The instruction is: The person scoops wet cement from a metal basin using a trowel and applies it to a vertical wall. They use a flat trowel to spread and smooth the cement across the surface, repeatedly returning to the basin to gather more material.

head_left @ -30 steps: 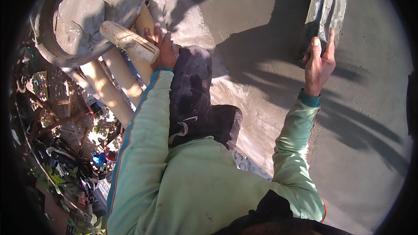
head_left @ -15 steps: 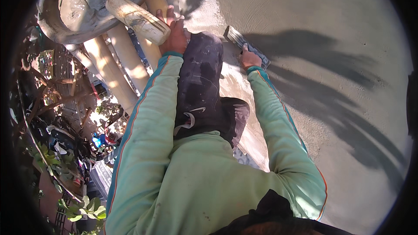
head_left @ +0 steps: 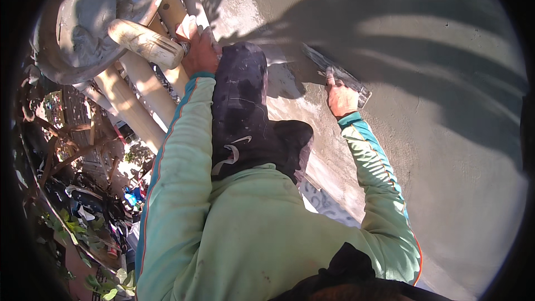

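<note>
My right hand is closed round the handle of a long, flat plastering trowel. The trowel's blade lies against a grey, freshly plastered surface. On the left, my left hand rests on the bamboo poles beside my knee, its fingers stretched out and apart. Close to its wrist juts the cut end of a thick, pale bamboo piece. Part of the left palm and what lies under it are hidden.
A round, mortar-smeared basin with wet grey mortar stands at the upper left. Bamboo poles slope below it. Branches, leaves and mixed clutter lie far down on the left. Leaf-like shadows fall across the plaster.
My right hand and the trowel have moved right and slightly down in the picture. The view has shifted, so the basin and left hand appear lower and further left. The shadows have spread.
</note>
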### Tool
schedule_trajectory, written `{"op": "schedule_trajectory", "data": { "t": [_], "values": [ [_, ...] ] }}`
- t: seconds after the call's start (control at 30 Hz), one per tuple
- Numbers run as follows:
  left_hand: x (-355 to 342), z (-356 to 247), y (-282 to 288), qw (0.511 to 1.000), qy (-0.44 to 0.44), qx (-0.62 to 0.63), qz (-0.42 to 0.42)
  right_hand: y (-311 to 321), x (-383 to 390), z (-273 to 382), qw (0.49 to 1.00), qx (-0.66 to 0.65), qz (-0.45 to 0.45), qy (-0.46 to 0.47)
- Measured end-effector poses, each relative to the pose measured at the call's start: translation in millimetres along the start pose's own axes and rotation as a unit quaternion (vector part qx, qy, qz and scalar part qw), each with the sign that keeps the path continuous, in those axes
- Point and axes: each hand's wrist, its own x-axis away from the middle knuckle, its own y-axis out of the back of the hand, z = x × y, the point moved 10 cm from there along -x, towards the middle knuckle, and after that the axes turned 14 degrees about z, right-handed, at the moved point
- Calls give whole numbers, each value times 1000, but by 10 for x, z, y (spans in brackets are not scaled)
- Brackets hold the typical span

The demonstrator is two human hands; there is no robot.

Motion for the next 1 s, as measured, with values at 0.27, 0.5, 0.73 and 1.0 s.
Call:
{"op": "schedule_trajectory", "data": {
  "t": [0.27, 0.5, 0.73, 1.0],
  "values": [
    [-65, 332, -557, 998, 16, 65, 12, 2614, 1534, -1312, 909, -208, -339, -121],
    [-76, 206, -432, 998, 2, 62, 9, 2278, 2568, -2008, 596, -551, -575, -95],
    [-34, 93, -118, 991, -12, 132, -21, 1730, 791, -973, 694, -664, -278, 17],
    [-29, 43, -55, 999, -6, 31, -38, 1985, -294, -354, 838, -430, -334, -8]
  ]
}}
